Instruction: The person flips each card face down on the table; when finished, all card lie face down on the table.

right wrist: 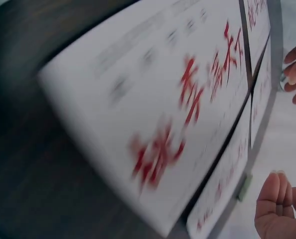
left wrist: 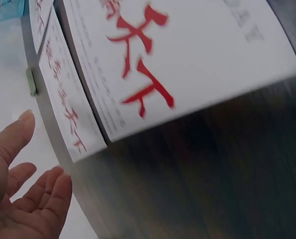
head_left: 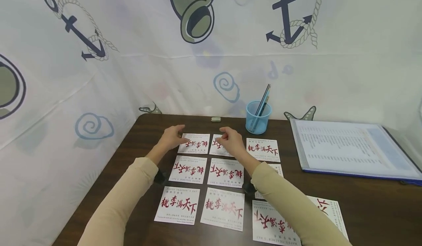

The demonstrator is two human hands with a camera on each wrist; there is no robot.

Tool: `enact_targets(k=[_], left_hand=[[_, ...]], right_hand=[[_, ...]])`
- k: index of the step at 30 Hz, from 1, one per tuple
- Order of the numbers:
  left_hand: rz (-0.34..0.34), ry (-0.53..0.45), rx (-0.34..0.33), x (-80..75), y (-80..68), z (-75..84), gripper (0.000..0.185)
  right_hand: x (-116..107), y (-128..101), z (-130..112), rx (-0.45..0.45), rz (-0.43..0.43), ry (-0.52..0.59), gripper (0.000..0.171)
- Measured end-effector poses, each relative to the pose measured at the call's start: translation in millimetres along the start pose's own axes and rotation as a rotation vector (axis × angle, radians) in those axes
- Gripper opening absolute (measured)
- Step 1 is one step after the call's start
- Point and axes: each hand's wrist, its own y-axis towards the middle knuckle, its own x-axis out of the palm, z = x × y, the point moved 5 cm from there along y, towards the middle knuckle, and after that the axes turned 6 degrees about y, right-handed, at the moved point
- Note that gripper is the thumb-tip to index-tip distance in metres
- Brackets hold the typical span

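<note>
Two hands hover over the far row of white paper cards with red calligraphy on the dark wooden table (head_left: 362, 205). My left hand (head_left: 171, 139) hangs loosely spread beside the far-left card (head_left: 195, 144); that card lies at its 3 o'clock, long axis crosswise. My right hand (head_left: 230, 140), fingers curled, covers the far-middle card (head_left: 217, 149); I cannot tell whether it pinches it.

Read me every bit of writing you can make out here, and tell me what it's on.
"桃李满天下": red brush characters on each white card, upside down to the camera.
"HAPPY TEACHER'S DAY": small line on the near card.
Cards' other fine print: too small.
Binder page: too blurred.
</note>
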Motion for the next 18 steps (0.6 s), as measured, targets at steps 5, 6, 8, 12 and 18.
enact_targets(k=[5, 6, 8, 12, 18], left_hand=[[0.002, -0.021, -0.017, -0.5, 0.4, -10.0, 0.069], [0.002, -0.028, -0.021, -0.1, 0.7, -11.4, 0.069], [0.002, -0.035, -0.022, 1.2, 1.5, -13.3, 0.068], [-0.002, -0.056, -0.024, 4.9, 3.7, -14.7, 0.069], [-0.014, -0.051, -0.062, 8.7, 5.3, -15.9, 0.07]], right_hand=[[25, 9, 0, 0.066, -0.044, 0.076, 0.046], [29, 11, 1, 0.073, -0.051, 0.078, 0.046], [35, 15, 0, 0.087, -0.061, 0.079, 0.047], [44, 23, 1, 0.104, -0.058, 0.071, 0.048], [56, 31, 5, 0.152, -0.075, 0.037, 0.053]])
